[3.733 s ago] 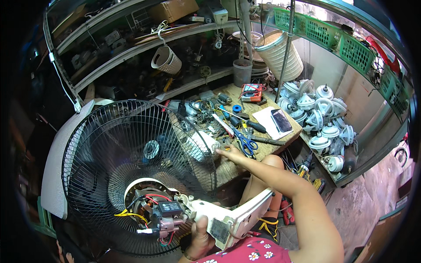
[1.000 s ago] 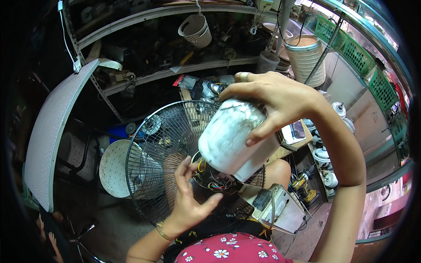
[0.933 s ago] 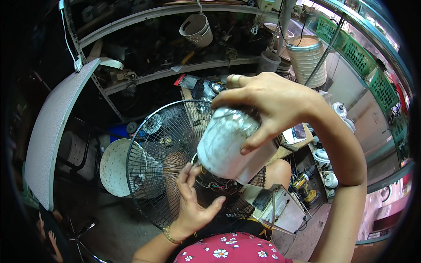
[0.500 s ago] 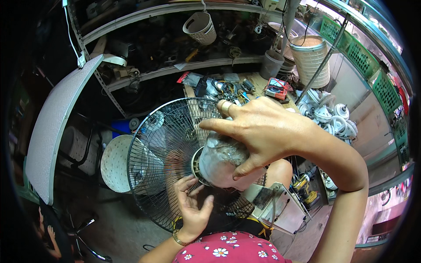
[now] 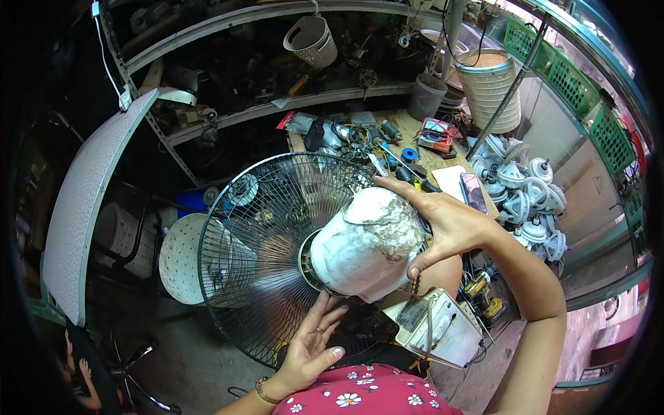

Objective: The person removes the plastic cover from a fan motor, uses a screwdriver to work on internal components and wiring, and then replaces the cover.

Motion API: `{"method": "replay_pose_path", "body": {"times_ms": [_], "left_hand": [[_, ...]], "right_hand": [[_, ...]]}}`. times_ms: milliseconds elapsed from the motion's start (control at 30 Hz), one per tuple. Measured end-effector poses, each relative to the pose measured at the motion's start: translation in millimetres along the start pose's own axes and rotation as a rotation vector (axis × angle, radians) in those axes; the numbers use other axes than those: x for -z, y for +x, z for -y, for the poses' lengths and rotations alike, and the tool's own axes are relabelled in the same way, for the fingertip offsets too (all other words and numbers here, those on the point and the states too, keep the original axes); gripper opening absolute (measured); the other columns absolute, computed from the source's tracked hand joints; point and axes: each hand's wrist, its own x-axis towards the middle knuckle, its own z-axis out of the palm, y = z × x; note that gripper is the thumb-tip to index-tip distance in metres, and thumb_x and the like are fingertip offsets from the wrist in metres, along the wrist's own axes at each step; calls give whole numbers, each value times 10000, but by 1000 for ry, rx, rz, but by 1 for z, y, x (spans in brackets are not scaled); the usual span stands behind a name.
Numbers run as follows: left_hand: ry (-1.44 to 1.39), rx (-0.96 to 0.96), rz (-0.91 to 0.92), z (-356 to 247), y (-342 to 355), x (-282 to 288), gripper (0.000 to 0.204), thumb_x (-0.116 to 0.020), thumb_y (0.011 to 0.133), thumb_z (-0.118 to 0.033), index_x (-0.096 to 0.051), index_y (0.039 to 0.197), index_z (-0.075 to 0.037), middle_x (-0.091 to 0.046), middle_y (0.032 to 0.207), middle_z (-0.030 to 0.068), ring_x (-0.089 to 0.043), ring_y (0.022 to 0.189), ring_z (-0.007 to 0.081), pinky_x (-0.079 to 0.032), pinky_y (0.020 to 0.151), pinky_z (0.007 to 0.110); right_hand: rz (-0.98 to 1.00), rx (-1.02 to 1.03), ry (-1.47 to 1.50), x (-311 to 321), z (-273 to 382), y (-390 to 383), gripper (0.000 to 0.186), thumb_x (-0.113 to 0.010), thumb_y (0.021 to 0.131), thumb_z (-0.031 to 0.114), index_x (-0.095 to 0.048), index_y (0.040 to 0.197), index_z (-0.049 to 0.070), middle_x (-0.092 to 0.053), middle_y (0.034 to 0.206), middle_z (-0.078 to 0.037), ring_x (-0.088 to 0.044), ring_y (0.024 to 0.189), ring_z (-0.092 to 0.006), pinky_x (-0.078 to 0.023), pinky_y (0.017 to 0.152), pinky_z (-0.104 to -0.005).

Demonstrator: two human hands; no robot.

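My right hand (image 5: 446,225) grips the far and right sides of a grimy white motor housing (image 5: 366,245), its thumb pressed near the lower right. The housing sits over the hub at the back of a black wire fan guard (image 5: 242,194), covering the motor and wiring. Fingertips of my left hand (image 5: 311,346) touch the lower left edge of the housing, thumb apart and fingers slightly bent. The fan's white base (image 5: 439,325), with a cord across it, juts out below and right of the housing.
A cluttered wooden workbench (image 5: 439,159) holds tools, a meter (image 5: 436,135) and a phone (image 5: 474,192). White fittings (image 5: 526,194) are piled at right above a yellow drill (image 5: 481,297). A grey panel (image 5: 90,207) stands left, beside a perforated tub (image 5: 180,256). Shelves (image 5: 242,31) run behind.
The housing has come down over the motor, which was exposed earlier. My right hand has shifted rightward round it, uncovering its top, and my left fingers have moved rightward to its edge.
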Motion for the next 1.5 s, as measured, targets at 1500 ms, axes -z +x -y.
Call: {"method": "replay_pose_path", "body": {"times_ms": [1500], "left_hand": [[988, -170, -330, -30, 22, 29, 690, -744, 726, -75, -420, 1330, 9, -450, 1190, 124, -547, 975, 184, -547, 766, 297]], "right_hand": [[-41, -59, -71, -49, 26, -13, 1184, -858, 543, 488, -220, 1451, 75, -479, 1208, -305, -596, 926, -498, -500, 805, -493]]}}
